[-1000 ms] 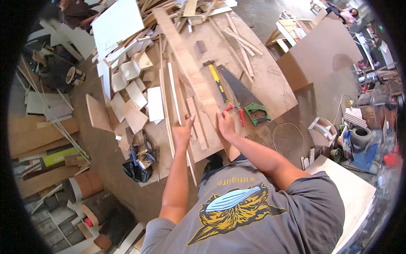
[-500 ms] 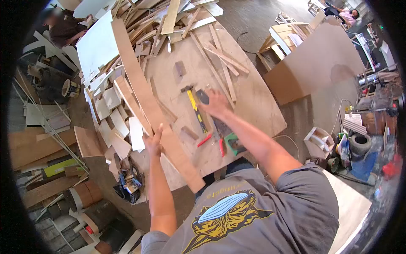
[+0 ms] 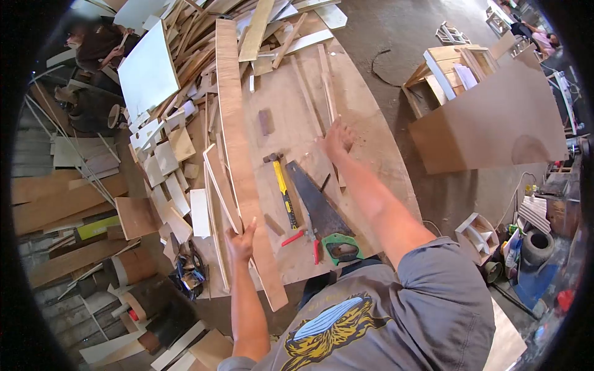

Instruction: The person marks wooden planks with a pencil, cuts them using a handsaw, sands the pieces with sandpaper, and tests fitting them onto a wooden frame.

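My left hand (image 3: 241,241) is closed on the edge of a long, thin plywood board (image 3: 232,117), which runs from the scrap pile to the table's near edge. My right hand (image 3: 338,141) is closed around thin wooden strips (image 3: 327,77) lying lengthwise on the table; how many it grips is hidden. Between my hands lie a hammer (image 3: 284,191) with a yellow and black handle, a handsaw (image 3: 318,201) with a green handle, and red-handled pliers (image 3: 307,239). A small dark wood block (image 3: 265,122) sits beyond the hammer.
Offcuts (image 3: 167,157) and long scraps crowd the table's left and far sides. A white panel (image 3: 147,65) leans there, near another person (image 3: 102,46). Right of the table stand a large brown sheet (image 3: 489,117) and a wooden frame (image 3: 427,77).
My right hand has moved from above the saw to the wooden strips, which now lie closer to parallel. The plywood board has swung more upright in view, with my left hand still on it.
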A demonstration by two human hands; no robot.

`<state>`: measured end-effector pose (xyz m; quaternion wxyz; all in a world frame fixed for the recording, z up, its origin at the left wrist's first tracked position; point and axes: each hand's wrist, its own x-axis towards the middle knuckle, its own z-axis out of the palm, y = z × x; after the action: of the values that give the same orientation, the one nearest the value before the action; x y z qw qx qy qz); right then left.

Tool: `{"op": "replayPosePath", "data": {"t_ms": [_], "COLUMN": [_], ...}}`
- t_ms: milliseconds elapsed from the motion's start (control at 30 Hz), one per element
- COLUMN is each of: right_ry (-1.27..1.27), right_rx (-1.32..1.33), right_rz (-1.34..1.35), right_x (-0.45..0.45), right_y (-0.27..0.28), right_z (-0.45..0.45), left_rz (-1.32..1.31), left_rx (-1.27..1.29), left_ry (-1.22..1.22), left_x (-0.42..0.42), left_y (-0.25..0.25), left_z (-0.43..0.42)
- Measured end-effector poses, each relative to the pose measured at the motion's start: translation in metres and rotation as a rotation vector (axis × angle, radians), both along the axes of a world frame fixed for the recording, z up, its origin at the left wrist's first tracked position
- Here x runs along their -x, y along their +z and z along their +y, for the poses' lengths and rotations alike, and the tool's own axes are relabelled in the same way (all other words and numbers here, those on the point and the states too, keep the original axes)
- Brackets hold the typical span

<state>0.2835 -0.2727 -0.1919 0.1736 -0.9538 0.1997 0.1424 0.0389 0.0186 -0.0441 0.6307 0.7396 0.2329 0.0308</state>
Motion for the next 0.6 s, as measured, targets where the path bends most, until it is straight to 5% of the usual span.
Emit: {"op": "replayPosePath", "data": {"t_ms": [167, 333, 600], "right_ry": [-0.174, -0.202, -0.203], "right_rx": [-0.201, -0.194, -0.359], "right_rz": [0.056, 0.039, -0.094], "right_x": [-0.016, -0.012, -0.006], "right_y": [-0.031, 0.01, -0.002], "right_z": [-0.002, -0.02, -0.052], "left_rz": [-0.045, -0.156, -0.163], "left_rx": [0.004, -0.026, 0.01], "left_ry": [0.034, 0.024, 0.022], "left_x": [-0.003, -0.013, -0.015], "left_y": [0.0, 0.023, 0.046], "left_z": [-0.002, -0.014, -0.018]}}
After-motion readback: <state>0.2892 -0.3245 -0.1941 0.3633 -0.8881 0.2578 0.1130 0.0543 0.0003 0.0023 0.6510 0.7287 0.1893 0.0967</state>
